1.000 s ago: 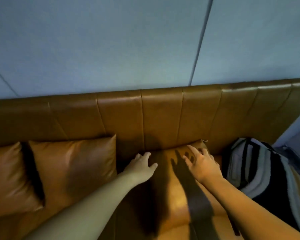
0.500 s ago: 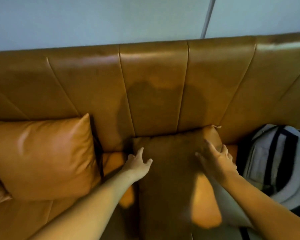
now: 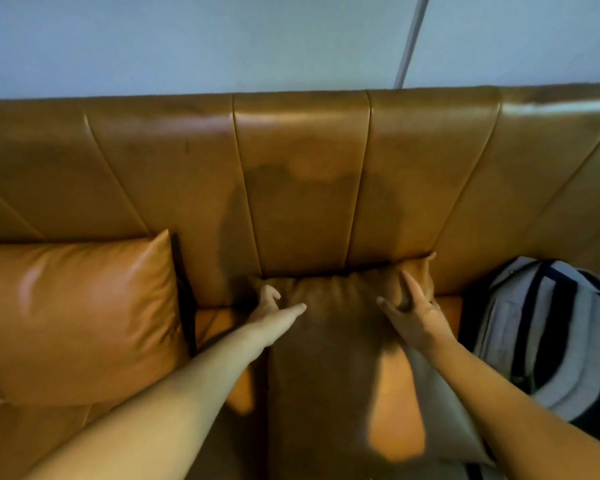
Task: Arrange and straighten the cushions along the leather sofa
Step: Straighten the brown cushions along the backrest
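Observation:
A tan leather cushion (image 3: 336,368) lies flat on the sofa seat, its far edge against the sofa backrest (image 3: 302,181). My left hand (image 3: 274,310) rests on its far left corner, fingers curled around the edge. On the far right corner sits my right hand (image 3: 413,313), fingers spread and pressing the leather. A second tan cushion (image 3: 80,317) leans upright against the backrest at the left.
A grey and black striped backpack (image 3: 548,334) sits on the seat at the right, close to the cushion. A pale blue wall (image 3: 257,39) rises behind the sofa. A strip of bare seat (image 3: 215,323) shows between the two cushions.
Both hands have reached further forward and now touch the cushion's far corners. The view has tilted slightly up, showing more wall.

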